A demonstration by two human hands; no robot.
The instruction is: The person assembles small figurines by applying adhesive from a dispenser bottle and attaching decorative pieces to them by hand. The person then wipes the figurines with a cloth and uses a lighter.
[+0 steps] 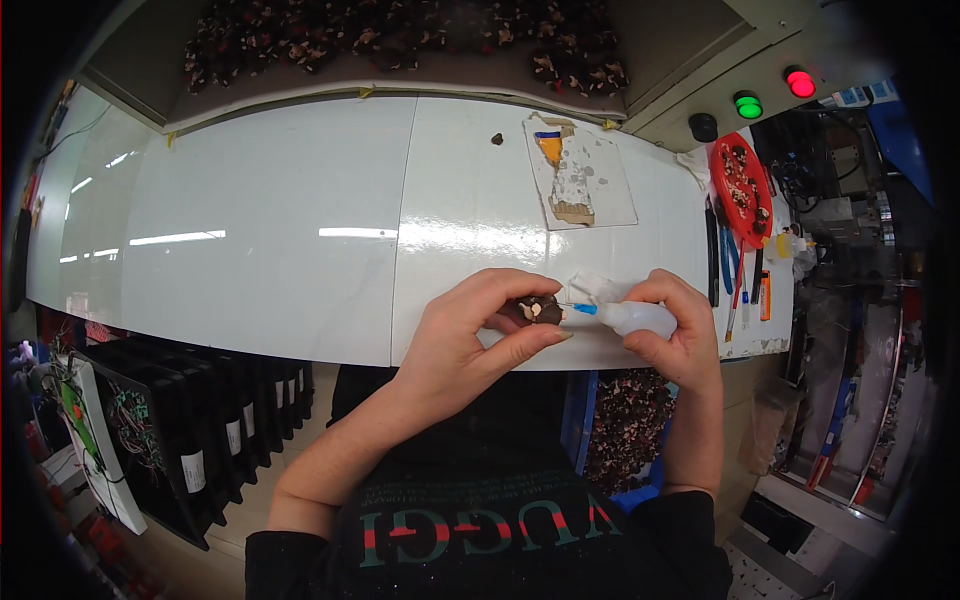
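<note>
My left hand [458, 335] grips a small dark brown figure [537, 308] with pale patches, held between thumb and fingers above the near edge of the white table [270, 180]. Opposite it, my right hand [682, 328] is closed round a translucent white squeeze bottle [640, 319]. The bottle lies sideways, its blue needle tip [585, 309] pointing left at the figure. The thin needle end is right by the figure; whether it touches I cannot tell. A crumpled white tissue [592, 287] lies just behind the bottle's tip.
Many similar brown figures [400, 40] fill a shelf at the back. A stained card [600, 185] and a small brown piece [497, 139] lie mid-table. At right are a red tray [720, 200], brushes and pliers [726, 265]. A blue bin [575, 415] of brown pieces stands below the edge.
</note>
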